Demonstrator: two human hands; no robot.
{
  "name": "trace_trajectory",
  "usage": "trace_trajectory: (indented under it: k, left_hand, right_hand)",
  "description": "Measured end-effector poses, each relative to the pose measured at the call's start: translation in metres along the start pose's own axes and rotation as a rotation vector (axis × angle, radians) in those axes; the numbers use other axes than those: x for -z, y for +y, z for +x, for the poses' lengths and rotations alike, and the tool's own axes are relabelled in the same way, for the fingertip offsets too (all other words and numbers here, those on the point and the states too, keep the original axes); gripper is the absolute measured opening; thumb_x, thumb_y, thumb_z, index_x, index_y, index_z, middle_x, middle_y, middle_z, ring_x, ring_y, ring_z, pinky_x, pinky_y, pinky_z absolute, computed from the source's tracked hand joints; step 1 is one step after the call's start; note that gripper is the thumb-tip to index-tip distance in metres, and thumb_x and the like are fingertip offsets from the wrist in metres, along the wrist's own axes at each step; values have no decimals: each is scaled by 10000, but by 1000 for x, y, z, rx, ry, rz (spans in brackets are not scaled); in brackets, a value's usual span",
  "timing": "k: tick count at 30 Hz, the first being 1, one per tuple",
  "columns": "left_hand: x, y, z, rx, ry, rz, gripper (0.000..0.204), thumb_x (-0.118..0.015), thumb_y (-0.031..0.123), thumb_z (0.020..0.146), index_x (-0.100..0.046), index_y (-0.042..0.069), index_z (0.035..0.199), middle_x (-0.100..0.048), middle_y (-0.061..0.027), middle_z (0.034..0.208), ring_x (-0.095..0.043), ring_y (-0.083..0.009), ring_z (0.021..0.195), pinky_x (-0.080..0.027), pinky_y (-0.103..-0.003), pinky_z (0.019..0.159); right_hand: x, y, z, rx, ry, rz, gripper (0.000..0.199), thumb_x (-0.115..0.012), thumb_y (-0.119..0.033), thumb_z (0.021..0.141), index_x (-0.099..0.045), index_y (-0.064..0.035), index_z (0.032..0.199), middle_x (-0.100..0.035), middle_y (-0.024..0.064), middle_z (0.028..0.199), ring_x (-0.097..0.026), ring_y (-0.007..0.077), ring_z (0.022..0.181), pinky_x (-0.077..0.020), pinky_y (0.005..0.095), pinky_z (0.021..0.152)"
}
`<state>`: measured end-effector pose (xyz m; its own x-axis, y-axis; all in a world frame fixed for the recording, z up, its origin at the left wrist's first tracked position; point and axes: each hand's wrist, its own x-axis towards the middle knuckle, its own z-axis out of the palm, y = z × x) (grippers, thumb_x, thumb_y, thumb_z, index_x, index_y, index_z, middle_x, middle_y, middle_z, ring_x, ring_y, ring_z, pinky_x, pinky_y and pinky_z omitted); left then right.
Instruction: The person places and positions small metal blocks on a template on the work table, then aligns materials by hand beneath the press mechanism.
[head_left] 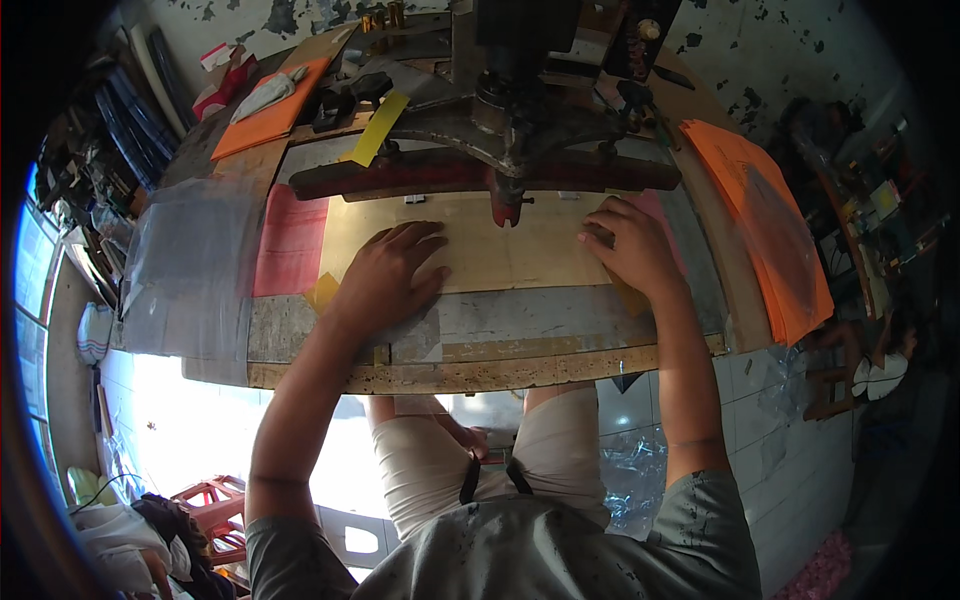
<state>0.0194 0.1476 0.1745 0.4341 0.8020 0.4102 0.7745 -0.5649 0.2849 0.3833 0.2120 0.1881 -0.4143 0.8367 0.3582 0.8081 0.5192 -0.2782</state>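
Observation:
A pale yellow-tan sheet (500, 245) lies flat on the bed of a dark metal press, with pink material (290, 250) showing past its left end and a strip of it on the right. My left hand (390, 270) rests over the sheet's left part, fingers stretched and slightly apart, palm down. Toward the right end, my right hand (635, 245) touches the sheet with loosely bent fingers, the thumb apart from them. Neither hand shows anything held. Just beyond both hands, the press's long reddish bar (440, 175) spans the sheet, with a notched metal piece (507, 205) at its middle.
Clear plastic sheets (190, 270) hang over the table's left edge. A stack of orange sheets (765, 235) lies at the right; more orange sheets (270, 110) with a glove on top lie far left. A yellow strip (380, 130) leans by the bar. The worn wooden table edge (500, 375) is nearest me.

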Motion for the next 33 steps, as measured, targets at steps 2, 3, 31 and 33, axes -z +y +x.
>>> trace_trajectory:
  k: [2, 3, 31, 33]
  left_hand:
    - [2, 2, 1, 16, 8, 1, 388, -733, 257, 941, -726, 68, 1280, -674, -133, 1396, -657, -348, 1264, -521, -475, 1092]
    - [2, 2, 0, 27, 15, -2, 393, -731, 263, 943, -724, 69, 1284, -674, -135, 1395, -658, -349, 1262, -522, -474, 1090]
    - [-3, -6, -4, -41, 71, 7, 313, -731, 297, 949, -766, 71, 1163, -723, -132, 1297, -682, -348, 1201, -545, -465, 1047]
    - [0, -4, -4, -12, 98, -60, 285, -752, 273, 939, -767, 53, 1119, -746, -139, 1196, -716, -351, 1101, -575, -454, 977]
  right_hand:
    - [3, -3, 0, -7, 2, 3, 247, -789, -249, 914, -793, -45, 1052, -722, 80, 1042, -713, 293, 976, -586, 410, 887]
    - [3, -3, 0, -19, 5, 1, 243, -787, -245, 916, -791, -41, 1048, -721, 82, 1041, -712, 294, 981, -584, 410, 886]
    - [-2, 7, -1, 83, 77, 13, 187, -794, -219, 912, -778, -50, 991, -722, 73, 1001, -720, 283, 954, -592, 402, 826]
    - [-2, 8, -2, 52, 85, 58, 190, -791, -224, 923, -776, -43, 978, -725, 76, 975, -725, 271, 899, -587, 393, 775]
